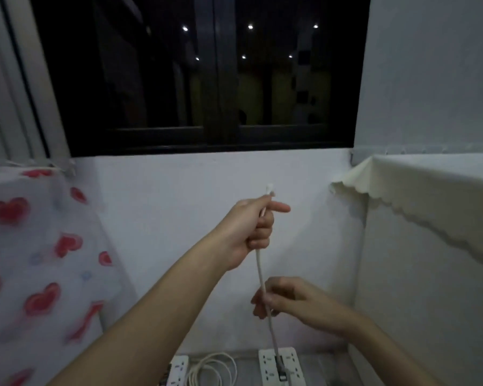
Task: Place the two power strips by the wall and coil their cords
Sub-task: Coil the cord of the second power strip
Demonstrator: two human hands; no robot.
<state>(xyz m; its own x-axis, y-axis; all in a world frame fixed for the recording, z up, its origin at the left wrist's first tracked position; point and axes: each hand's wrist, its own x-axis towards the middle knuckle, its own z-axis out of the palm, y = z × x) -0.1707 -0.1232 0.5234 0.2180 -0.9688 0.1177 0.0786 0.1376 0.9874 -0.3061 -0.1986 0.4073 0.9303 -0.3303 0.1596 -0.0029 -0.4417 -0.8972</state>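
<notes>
Two white power strips lie on the floor at the foot of the wall: one point(177, 369) at lower left with its cord point(212, 369) lying coiled beside it, the other point(280, 366) at lower centre. The second strip's white cord point(261, 277) rises straight up from it. My left hand point(251, 229) is raised in front of the wall and closed around the cord near its plug point(270, 190), which sticks out above the fist. My right hand point(285, 300) pinches the same cord lower down, above the strip.
A white wall point(179, 218) with a dark window point(201, 73) above it faces me. A heart-patterned cover point(39, 246) stands at the left. A surface with a cream scalloped cloth point(418, 185) stands at the right. The strips lie in the narrow gap between them.
</notes>
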